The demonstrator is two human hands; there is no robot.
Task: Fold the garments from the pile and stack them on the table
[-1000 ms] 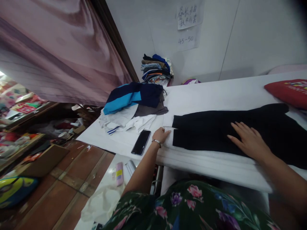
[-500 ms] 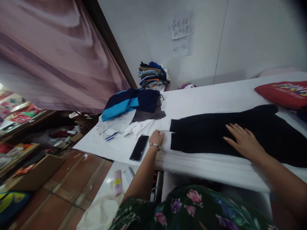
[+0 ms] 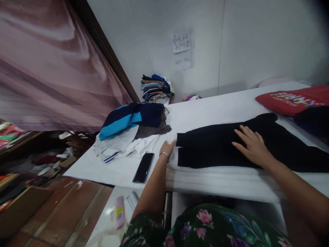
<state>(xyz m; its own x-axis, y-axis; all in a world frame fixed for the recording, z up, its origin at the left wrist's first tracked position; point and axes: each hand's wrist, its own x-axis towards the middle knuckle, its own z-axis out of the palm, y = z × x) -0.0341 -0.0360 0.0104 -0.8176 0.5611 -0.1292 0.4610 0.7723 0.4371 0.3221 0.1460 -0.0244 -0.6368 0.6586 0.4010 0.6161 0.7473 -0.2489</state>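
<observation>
A black garment that looks like trousers (image 3: 216,144) lies flat on the white-covered table, its two narrow ends side by side pointing left. My right hand (image 3: 253,145) rests palm down on the black cloth, fingers spread and holding nothing. At the end of the upper narrow part is my left hand (image 3: 167,148), with a bracelet on the wrist. Its fingers are drawn together, tips touching or very close to the hem; what lies between them is hidden. A black phone (image 3: 143,168) lies just left of that wrist.
Dark blue and bright blue clothing (image 3: 132,118) lies over white garments (image 3: 120,147) on the left. A folded stack (image 3: 156,90) stands against the wall. Red printed cloth (image 3: 290,101) is at the right. Below the table edge are a pink packet (image 3: 119,212) and a pink curtain (image 3: 51,68) hangs left.
The view has shifted a little to the right. My left hand has come closer to the hem of the black garment; my right hand stays spread on it.
</observation>
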